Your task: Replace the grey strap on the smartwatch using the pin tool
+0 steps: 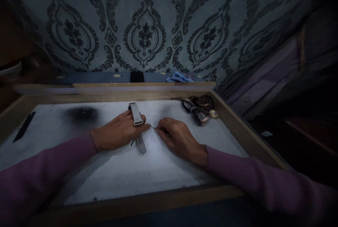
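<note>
1. One grey watch strap (136, 114) in the head view, just left of centre, in the left hand (114, 132). Buckle end pokes up above the fingers, holed end sticks out below. Fingers are closed over the middle, so I can't tell if there's a watch case under there.
2. Right hand (179, 136) is just right of centre: fingers curled in, fingertips pinched nearly together on one slim bit (154, 127) that points at the left thumb. Too small and blurry to say what it is.
3. Handling, my guess: strap's light, soft and bendy, kinda grippy. I'd hold it near the middle. Slim bit looks stiff and easy to drop, so fingertips only, back from the point.
4. Count: two hands, one strap, one slim bit, one black strip (24, 127) far left, one tangled heap (201, 116) upper right (too jumbled to count), one round gold-coloured piece (214, 114) at its edge, one blue cloth (179, 77) beyond the white tabletop (105, 181).
</note>
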The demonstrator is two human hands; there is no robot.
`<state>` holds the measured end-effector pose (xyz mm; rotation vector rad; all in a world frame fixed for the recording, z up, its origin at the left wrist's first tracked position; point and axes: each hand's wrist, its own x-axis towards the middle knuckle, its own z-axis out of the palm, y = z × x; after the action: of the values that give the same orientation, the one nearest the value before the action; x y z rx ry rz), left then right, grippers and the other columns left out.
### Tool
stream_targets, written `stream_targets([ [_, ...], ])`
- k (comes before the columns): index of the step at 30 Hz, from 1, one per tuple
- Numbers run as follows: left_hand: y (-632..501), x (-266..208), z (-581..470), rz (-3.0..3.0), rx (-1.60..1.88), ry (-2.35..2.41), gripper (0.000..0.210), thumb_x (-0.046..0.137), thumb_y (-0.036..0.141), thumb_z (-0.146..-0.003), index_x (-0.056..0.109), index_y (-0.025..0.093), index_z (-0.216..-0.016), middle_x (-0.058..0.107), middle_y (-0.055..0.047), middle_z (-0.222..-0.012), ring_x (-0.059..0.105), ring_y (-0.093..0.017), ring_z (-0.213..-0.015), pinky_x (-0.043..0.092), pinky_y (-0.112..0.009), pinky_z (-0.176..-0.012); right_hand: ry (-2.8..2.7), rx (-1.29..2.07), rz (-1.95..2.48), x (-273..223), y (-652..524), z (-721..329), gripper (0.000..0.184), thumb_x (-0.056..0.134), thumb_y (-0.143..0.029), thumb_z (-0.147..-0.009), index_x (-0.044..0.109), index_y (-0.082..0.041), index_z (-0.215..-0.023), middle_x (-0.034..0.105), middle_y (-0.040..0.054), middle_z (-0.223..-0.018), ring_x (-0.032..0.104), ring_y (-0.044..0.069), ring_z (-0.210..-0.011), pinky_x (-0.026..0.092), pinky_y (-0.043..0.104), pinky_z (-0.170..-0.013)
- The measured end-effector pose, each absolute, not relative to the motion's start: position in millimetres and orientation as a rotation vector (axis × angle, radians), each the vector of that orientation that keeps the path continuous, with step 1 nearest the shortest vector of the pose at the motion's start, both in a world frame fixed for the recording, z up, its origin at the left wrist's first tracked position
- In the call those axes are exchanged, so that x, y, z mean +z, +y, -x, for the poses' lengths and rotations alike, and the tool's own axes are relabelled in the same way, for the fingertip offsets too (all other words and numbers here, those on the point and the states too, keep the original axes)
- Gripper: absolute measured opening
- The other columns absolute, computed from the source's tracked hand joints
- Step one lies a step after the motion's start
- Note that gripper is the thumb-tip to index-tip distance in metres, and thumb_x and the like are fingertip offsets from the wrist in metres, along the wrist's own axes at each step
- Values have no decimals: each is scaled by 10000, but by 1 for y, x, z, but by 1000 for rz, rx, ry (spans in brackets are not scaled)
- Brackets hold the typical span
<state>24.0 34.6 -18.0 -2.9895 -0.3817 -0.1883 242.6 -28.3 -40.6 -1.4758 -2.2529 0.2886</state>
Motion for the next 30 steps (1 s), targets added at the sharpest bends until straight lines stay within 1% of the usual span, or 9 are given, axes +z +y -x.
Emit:
stream_targets([
  [4,34,-18,-24,2972,-190,-386,279,339,143,-1027,579,136,-1170,633,-94,-1022,584,-222,-890,474,-398,-881,-2299,231,1495,-40,-29,-242,145,514,-133,-905,569,-175,-779,625,49,-773,567,162,-702,391,268,-643],
  [10,36,-20,-25,3033,-228,-415,281,341,149,-1026,609,146,-1109,626,-89,-1002,579,-217,-897,473,-397,-885,-2343,159,1526,-41,-27,-240,142,524,-124,-908,576,-175,-786,622,53,-780,564,170,-723,390,273,-647],
  [16,37,-19,-24,3086,-273,-428,331,302,152,-1030,626,132,-1097,629,-107,-1027,572,-230,-918,474,-403,-869,-2350,177,1534,-41,-24,-239,157,518,-104,-923,574,-169,-791,614,60,-803,566,175,-752,399,277,-665],
  [20,37,-19,-23,3120,-355,-446,333,299,170,-1040,626,150,-1094,635,-96,-1020,564,-209,-909,470,-361,-833,-2313,235,1505,-41,-23,-239,158,510,-103,-927,555,-178,-795,610,55,-813,576,177,-780,422,280,-702],
  [23,36,-21,-22,3146,-399,-465,305,320,187,-1041,618,153,-1098,640,-90,-1000,564,-202,-890,468,-344,-811,-2287,277,1490,-42,-22,-239,155,514,-96,-921,543,-179,-793,605,53,-811,573,176,-769,425,281,-702],
  [27,34,-24,-21,3148,-468,-509,307,308,218,-1046,582,144,-1163,643,-111,-1075,576,-214,-948,481,-362,-837,-2230,313,1442,-45,-20,-241,147,526,-105,-911,534,-184,-787,600,40,-781,559,172,-728,413,280,-670],
  [30,32,-25,-19,3195,-510,-606,287,321,212,-1036,586,160,-1134,657,-95,-1070,594,-208,-949,490,-351,-855,-2173,348,1385,-48,-19,-243,126,535,-113,-899,537,-189,-798,601,27,-758,554,166,-695,399,273,-636],
])
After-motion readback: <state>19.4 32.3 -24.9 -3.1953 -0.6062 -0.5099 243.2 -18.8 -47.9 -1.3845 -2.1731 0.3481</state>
